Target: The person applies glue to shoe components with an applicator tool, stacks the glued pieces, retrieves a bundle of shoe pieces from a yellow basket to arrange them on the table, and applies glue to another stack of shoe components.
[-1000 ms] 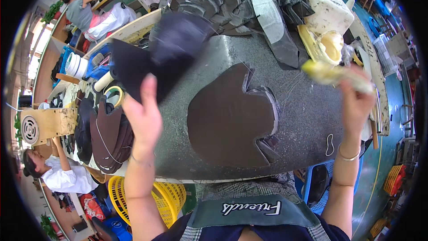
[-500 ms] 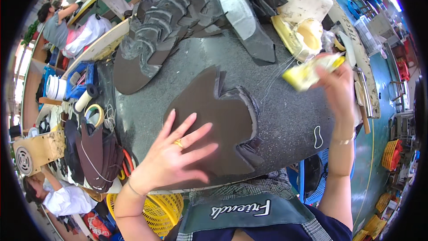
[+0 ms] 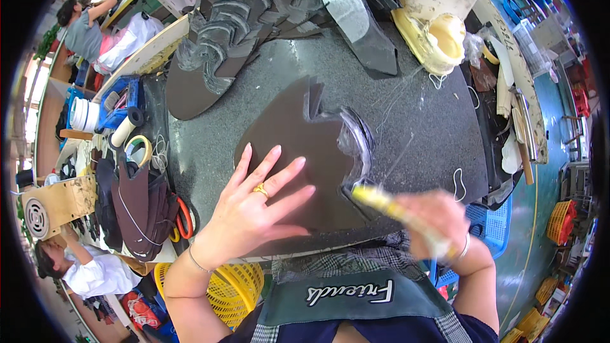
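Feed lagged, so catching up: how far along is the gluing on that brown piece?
Done: the brown piece lies flat on the table, with a wet sheen along its right edge. In hand: the left hand pins it while the right hand sweeps a yellow brush at the lower right edge. Left: the rest looks dry; a stack waits behind.

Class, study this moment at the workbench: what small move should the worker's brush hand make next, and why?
Probably draw the yellow-handled brush along the edge of the flat dark-brown cut piece. The left hand lies spread on the piece, pinning it, the right hand has the brush tip at its lower right edge, and glossy film shows above.
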Action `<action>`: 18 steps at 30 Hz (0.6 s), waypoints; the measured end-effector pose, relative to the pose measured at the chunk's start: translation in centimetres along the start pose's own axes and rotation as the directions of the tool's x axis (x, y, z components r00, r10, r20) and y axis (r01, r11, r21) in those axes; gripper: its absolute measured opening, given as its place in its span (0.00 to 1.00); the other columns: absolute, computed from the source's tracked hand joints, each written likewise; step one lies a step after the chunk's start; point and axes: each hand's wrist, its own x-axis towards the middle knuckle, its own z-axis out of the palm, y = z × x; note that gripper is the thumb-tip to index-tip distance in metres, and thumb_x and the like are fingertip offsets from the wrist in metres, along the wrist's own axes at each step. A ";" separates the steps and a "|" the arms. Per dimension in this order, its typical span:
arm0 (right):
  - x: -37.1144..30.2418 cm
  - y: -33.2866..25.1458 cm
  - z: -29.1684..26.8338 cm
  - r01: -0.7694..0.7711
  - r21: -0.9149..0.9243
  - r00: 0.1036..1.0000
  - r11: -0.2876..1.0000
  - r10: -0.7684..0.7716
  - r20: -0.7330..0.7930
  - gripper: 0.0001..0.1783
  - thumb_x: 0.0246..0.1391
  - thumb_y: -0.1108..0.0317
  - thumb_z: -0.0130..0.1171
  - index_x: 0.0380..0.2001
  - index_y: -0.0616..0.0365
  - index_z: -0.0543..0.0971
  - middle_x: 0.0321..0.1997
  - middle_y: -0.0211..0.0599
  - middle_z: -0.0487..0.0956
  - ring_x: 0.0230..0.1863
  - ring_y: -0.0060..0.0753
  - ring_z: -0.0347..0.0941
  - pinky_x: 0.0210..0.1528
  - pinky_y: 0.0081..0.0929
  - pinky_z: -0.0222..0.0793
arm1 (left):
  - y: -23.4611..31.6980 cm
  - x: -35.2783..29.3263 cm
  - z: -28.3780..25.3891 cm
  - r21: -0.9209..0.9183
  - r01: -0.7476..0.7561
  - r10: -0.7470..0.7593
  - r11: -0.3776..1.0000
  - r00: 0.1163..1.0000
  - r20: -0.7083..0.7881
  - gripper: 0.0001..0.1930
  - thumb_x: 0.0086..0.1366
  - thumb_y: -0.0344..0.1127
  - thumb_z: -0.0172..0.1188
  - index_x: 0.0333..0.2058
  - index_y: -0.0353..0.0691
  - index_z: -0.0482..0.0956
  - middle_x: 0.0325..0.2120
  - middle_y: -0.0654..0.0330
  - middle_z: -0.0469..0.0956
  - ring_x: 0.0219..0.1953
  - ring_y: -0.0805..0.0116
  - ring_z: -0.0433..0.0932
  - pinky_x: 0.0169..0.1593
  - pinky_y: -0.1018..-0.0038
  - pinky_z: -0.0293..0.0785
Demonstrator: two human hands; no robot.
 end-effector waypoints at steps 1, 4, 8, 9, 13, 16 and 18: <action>0.8 0.4 0.2 -0.100 -0.093 0.993 0.991 0.093 -0.078 0.19 0.37 0.81 0.66 0.38 0.71 0.80 0.42 0.54 0.82 0.34 0.46 0.82 0.34 0.34 0.81 | 0.0 0.1 -0.1 0.015 0.002 -0.002 1.000 1.000 -0.008 0.33 0.40 0.52 0.75 0.49 0.52 0.83 0.63 0.60 0.69 0.67 0.47 0.64 0.68 0.43 0.54; 3.2 2.1 2.1 0.081 -0.170 0.990 0.982 -0.098 -0.097 0.14 0.39 0.79 0.67 0.34 0.67 0.81 0.40 0.51 0.82 0.37 0.44 0.82 0.38 0.32 0.82 | 0.1 0.2 -0.2 -0.009 0.002 -0.002 1.000 1.000 -0.011 0.33 0.40 0.50 0.76 0.48 0.50 0.82 0.62 0.58 0.70 0.67 0.46 0.63 0.68 0.43 0.56; 2.5 0.5 2.2 0.239 0.041 0.962 0.970 -0.242 0.125 0.14 0.40 0.74 0.68 0.34 0.64 0.82 0.40 0.44 0.82 0.40 0.42 0.82 0.41 0.31 0.83 | -0.1 0.3 0.1 -0.074 -0.004 0.002 0.997 1.000 -0.027 0.31 0.39 0.48 0.78 0.46 0.47 0.82 0.58 0.57 0.71 0.66 0.45 0.64 0.68 0.42 0.56; 2.3 0.3 1.4 0.204 0.123 0.957 0.971 -0.224 0.185 0.14 0.40 0.74 0.68 0.35 0.64 0.82 0.41 0.43 0.82 0.39 0.41 0.82 0.40 0.31 0.83 | -0.1 0.2 0.1 -0.090 -0.020 0.017 0.996 0.999 -0.036 0.31 0.39 0.47 0.78 0.45 0.46 0.82 0.57 0.57 0.71 0.66 0.45 0.64 0.68 0.42 0.56; 4.0 1.6 -2.3 -0.143 0.434 0.946 0.889 -0.007 0.325 0.14 0.42 0.77 0.67 0.37 0.64 0.83 0.35 0.43 0.83 0.34 0.39 0.83 0.33 0.31 0.80 | -0.2 -0.5 0.3 -0.088 -0.024 0.020 0.996 0.999 -0.046 0.30 0.40 0.47 0.79 0.44 0.45 0.82 0.57 0.57 0.71 0.66 0.44 0.64 0.68 0.41 0.56; 7.9 2.3 -0.7 -0.307 0.291 0.951 0.906 0.277 0.140 0.08 0.49 0.77 0.63 0.35 0.62 0.82 0.32 0.44 0.83 0.31 0.42 0.82 0.33 0.32 0.78 | -0.3 -0.3 0.3 -0.098 -0.030 0.026 0.995 0.999 -0.043 0.29 0.42 0.47 0.78 0.45 0.45 0.81 0.56 0.57 0.72 0.66 0.43 0.63 0.68 0.41 0.56; 10.9 4.1 2.8 -0.312 0.239 0.949 0.919 0.291 0.121 0.05 0.52 0.77 0.61 0.34 0.62 0.81 0.29 0.47 0.81 0.28 0.45 0.80 0.30 0.33 0.75 | -0.1 -0.1 0.1 -0.066 -0.039 0.037 0.997 0.999 -0.028 0.28 0.43 0.47 0.78 0.44 0.45 0.81 0.55 0.56 0.72 0.66 0.43 0.63 0.68 0.41 0.55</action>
